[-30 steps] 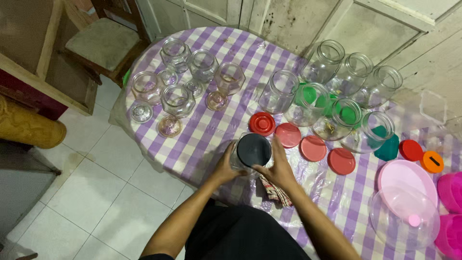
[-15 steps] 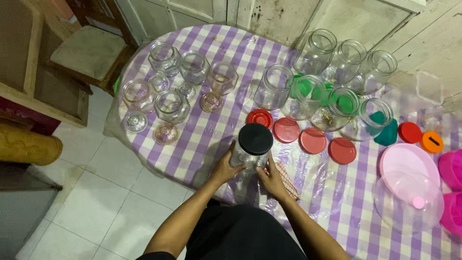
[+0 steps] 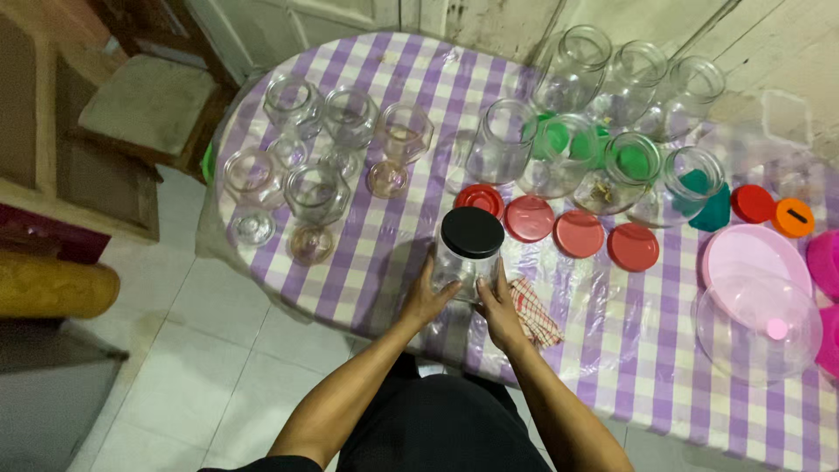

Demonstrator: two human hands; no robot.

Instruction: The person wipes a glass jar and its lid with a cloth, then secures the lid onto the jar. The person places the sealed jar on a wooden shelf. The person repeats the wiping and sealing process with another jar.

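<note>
Clear, smooth-walled cylindrical jar [image 3: 466,262] with matte black round lid [image 3: 472,232] stands upright, long axis vertical, clasped between left hand [image 3: 428,298] and right hand [image 3: 499,308] on glossy purple-checked tablecloth [image 3: 384,236].

head view | steep downward, fairly near | faces table [image 3: 384,236] edge

1. The table [image 3: 393,236] has a purple-and-white checked cloth under clear plastic.
2. On it stand faceted glass jars [image 3: 350,118] at the left and round clear jars [image 3: 603,114] at the back.
3. A row of red lids [image 3: 555,232] lies in the middle.
4. A checked rag [image 3: 535,312] lies near the front edge.
5. A pink plate [image 3: 752,258] lies at the right.
</note>
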